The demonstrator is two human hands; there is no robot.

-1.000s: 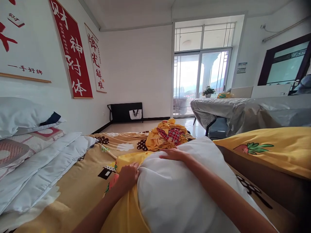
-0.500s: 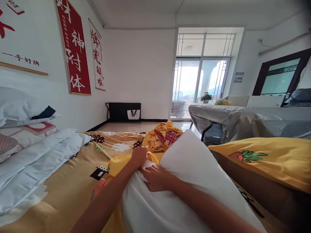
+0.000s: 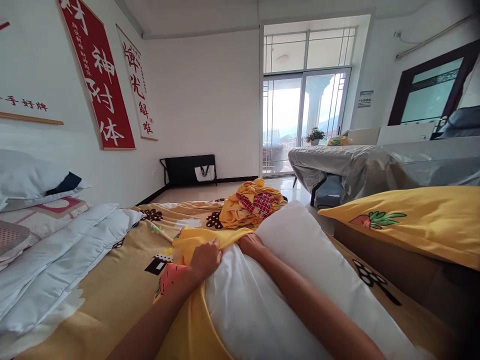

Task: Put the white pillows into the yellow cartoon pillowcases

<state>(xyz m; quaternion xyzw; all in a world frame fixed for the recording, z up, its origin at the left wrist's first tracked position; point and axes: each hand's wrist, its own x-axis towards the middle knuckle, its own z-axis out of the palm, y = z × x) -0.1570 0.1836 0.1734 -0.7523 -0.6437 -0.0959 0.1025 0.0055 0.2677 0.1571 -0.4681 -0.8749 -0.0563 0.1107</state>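
Note:
A yellow pillowcase with carrot prints lies around the left side of a white pillow, its open edge across the pillow. My left hand is closed on the near part of that edge. At the far end of the edge, my right hand is closed on the pillowcase, its fingertips partly hidden by the cloth, the wrist lying over the pillow. The yellow edge is stretched between my hands. Part of the white pillow stands up uncovered to the right of my right forearm.
Crumpled yellow and red-checked cloth lies on the patterned bedspread ahead. A yellow carrot-print pillow is at the right. White bedding and pillows are stacked left. Beyond the bed stands a plastic-covered table with a plant.
My hands have moved apart: the left nearer and to the left, the right forward to the far pillowcase edge. The yellow edge is now drawn across between them. The view has shifted slightly.

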